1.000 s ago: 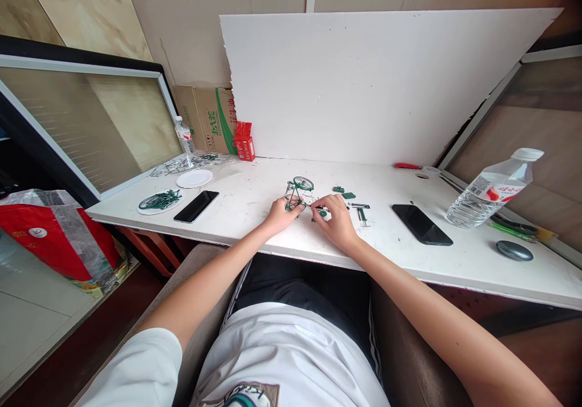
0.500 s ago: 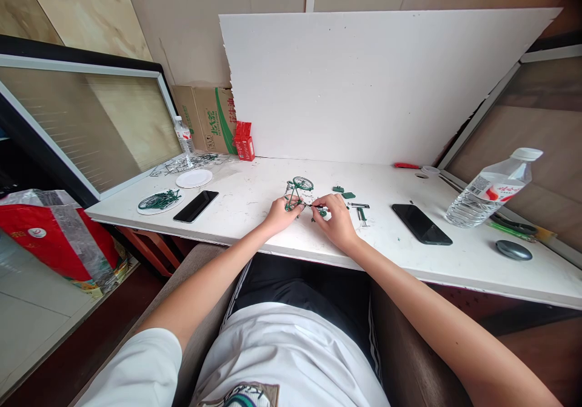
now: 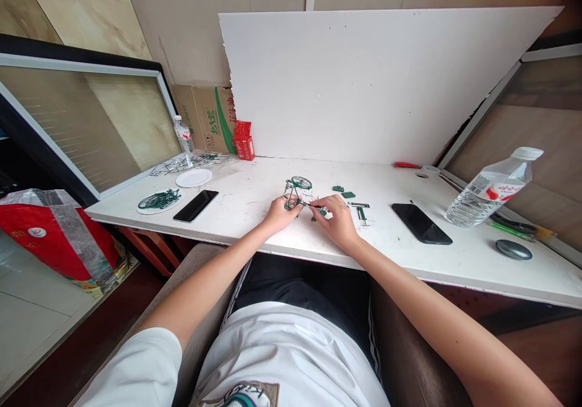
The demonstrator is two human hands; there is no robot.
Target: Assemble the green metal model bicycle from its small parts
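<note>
My left hand (image 3: 279, 215) is closed on the frame of a small green model bicycle (image 3: 301, 182), whose spoked wheel leans out away from me above the fingers. Opposite it, my right hand (image 3: 339, 220) pinches a thin dark piece (image 3: 310, 205) and holds it against the bicycle's near right side; what kind of piece it is I cannot make out. The right fingertips partly cover small green parts (image 3: 322, 211) beneath them. Just beyond the right hand lie a flat green part (image 3: 348, 195) and a T-shaped green part (image 3: 361, 214).
A plate of green parts (image 3: 140, 210), a white plate (image 3: 194, 178) and a phone (image 3: 195, 206) are on the left. To the right lie another phone (image 3: 422, 224), a water bottle (image 3: 488, 188) and a mouse (image 3: 513, 249). A white board (image 3: 386, 85) stands behind.
The bicycle's wheel has shifted very slightly to the left. Both hands keep nearly the same place and grip.
</note>
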